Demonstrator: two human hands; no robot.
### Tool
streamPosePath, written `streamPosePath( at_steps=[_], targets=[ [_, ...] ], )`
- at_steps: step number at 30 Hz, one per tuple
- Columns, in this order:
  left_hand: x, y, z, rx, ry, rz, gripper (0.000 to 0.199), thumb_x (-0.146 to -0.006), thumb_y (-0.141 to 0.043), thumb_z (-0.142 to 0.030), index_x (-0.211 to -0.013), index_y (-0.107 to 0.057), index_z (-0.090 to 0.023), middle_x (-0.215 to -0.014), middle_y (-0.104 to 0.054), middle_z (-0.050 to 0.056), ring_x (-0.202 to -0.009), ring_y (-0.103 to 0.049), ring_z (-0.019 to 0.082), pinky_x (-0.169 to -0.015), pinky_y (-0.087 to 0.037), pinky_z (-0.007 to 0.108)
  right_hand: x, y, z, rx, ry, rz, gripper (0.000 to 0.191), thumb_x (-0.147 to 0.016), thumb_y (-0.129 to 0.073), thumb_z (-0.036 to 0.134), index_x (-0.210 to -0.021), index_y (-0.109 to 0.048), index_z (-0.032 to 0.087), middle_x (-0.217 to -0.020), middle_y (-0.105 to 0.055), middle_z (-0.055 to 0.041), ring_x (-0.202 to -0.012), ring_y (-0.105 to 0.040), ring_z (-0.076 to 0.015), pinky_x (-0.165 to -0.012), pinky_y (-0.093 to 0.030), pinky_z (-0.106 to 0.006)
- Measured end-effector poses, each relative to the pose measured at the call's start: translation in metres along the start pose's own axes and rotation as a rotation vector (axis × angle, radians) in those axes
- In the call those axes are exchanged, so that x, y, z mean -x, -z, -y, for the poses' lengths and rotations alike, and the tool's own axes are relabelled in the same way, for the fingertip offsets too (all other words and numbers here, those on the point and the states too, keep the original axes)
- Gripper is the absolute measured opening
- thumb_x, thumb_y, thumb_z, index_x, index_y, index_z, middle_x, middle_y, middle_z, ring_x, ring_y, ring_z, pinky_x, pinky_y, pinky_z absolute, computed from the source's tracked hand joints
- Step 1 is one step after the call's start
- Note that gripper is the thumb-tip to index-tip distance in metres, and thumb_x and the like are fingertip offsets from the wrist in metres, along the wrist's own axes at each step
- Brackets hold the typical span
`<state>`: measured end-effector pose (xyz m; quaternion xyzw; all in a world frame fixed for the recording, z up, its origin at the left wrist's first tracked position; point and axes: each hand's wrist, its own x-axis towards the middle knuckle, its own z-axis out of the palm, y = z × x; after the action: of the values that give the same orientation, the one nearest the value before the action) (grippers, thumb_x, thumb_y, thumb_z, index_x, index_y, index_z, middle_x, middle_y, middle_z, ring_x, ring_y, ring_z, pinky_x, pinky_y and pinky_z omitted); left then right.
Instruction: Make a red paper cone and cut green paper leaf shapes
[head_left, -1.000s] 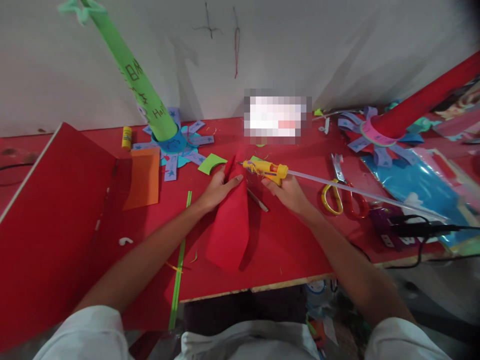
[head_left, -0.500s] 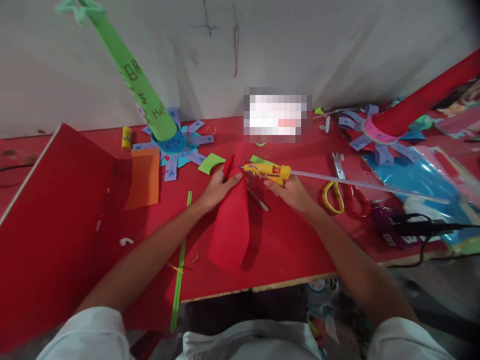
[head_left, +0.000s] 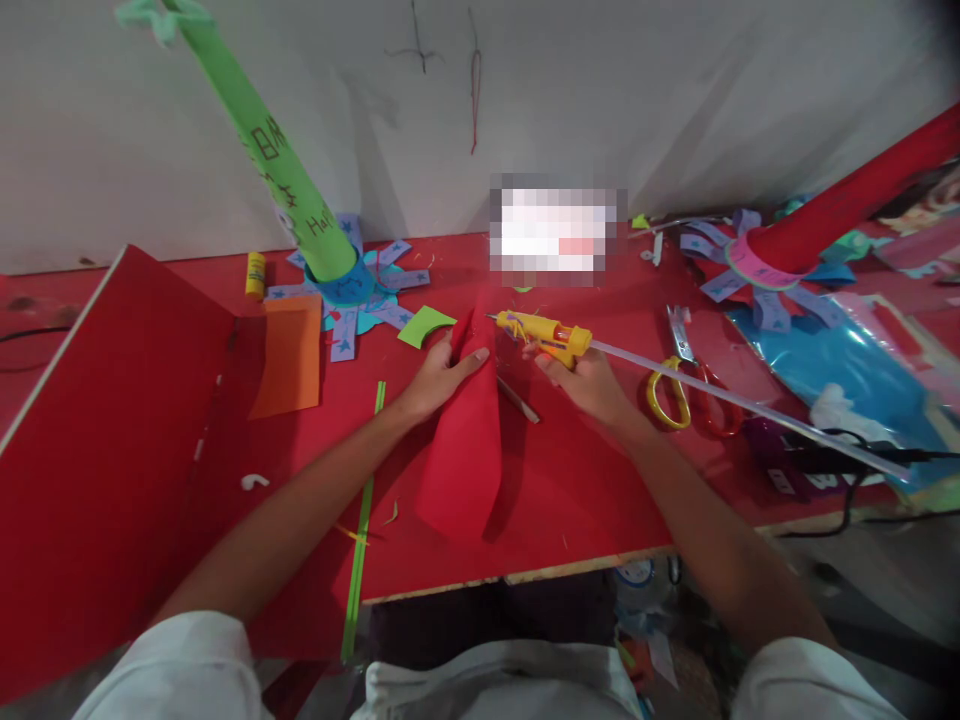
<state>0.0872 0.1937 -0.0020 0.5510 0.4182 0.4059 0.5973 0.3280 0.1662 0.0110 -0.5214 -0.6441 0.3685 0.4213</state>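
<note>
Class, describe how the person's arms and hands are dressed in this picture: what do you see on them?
Both the left hand and the right hand are ungloved, and no watch or bracelet shows. The forearms are bare. The left sleeve and right sleeve are short, plain and whitish.

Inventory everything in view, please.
Glue gun: 1, yellow, centre
Glue rod: 1, translucent, gun's rear
Folded sheet: 1, red, centre
Scissors: 1, yellow-red handles, right
Tubes: 2, green left, red right
Paper: 1, orange, left
Earbud: 1, white, left
Strips: unclear count, green, left
Cylinder: 1, yellow, back left
Board: 1, red, far left
Packet: 1, blue, right
Table: 1, red, beneath
Left hand: 1, bare, holding sheet
Right hand: 1, bare, holding gun
Sleeves: 2, white, bottom
</note>
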Motion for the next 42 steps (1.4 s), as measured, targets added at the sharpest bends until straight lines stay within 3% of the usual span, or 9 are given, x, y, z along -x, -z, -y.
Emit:
streamPosePath(
  at_steps=[6, 15, 21, 28, 42],
  targets=[
    [-0.001, 0.0, 0.001, 0.014, 0.015, 0.044, 0.067, -0.086, -0.077, -0.066, -0.132, -0.064, -0.019, -0.127, -0.076, 0.016, -0.113, -0.074, 0.037, -0.092, -0.064, 0.052, 0.001, -0.003, 0.003, 0.0, 0.033, 0.03, 0.042, -0.095, -0.066, 0.06, -0.1, -0.074, 0.019, -0.081, -0.072, -0.0049, -0.075, -0.067, -0.0212, -0.068, -0.056, -0.034],
    [-0.001, -0.001, -0.001, 0.035, 0.01, 0.059, 0.069, -0.084, -0.08, -0.065, -0.132, -0.065, -0.018, -0.124, -0.078, 0.015, -0.105, -0.077, 0.035, -0.089, -0.065, 0.049, 0.001, -0.01, 0.003, 0.018, 0.095, 0.046, 0.044, -0.096, -0.063, 0.061, -0.108, -0.075, 0.02, -0.097, -0.078, -0.0088, -0.086, -0.072, -0.0255, -0.079, -0.059, -0.041],
    [0.0, -0.002, -0.002, 0.024, -0.013, 0.057, 0.074, -0.084, -0.08, -0.066, -0.139, -0.062, -0.02, -0.128, -0.077, 0.014, -0.111, -0.076, 0.034, -0.094, -0.064, 0.05, 0.0, -0.012, 0.003, 0.004, 0.118, 0.04, 0.044, -0.097, -0.063, 0.061, -0.11, -0.075, 0.021, -0.103, -0.08, -0.0098, -0.094, -0.074, -0.0277, -0.087, -0.061, -0.044],
    [0.0, -0.003, 0.0, 0.012, -0.028, 0.065, 0.066, -0.086, -0.079, -0.065, -0.131, -0.067, -0.018, -0.121, -0.077, 0.015, -0.11, -0.075, 0.035, -0.096, -0.063, 0.052, 0.0, -0.014, 0.004, 0.02, 0.113, 0.039, 0.04, -0.097, -0.064, 0.058, -0.11, -0.075, 0.022, -0.097, -0.078, -0.0086, -0.087, -0.073, -0.0268, -0.083, -0.061, -0.044],
    [-0.001, -0.003, -0.003, -0.08, -0.049, 0.051, 0.067, -0.087, -0.076, -0.068, -0.127, -0.069, -0.015, -0.113, -0.078, 0.014, -0.109, -0.073, 0.035, -0.097, -0.061, 0.05, -0.001, -0.018, 0.011, 0.012, 0.105, 0.064, 0.044, -0.097, -0.063, 0.061, -0.113, -0.074, 0.022, -0.101, -0.078, -0.0096, -0.097, -0.073, -0.0297, -0.087, -0.061, -0.046]
  ],
)
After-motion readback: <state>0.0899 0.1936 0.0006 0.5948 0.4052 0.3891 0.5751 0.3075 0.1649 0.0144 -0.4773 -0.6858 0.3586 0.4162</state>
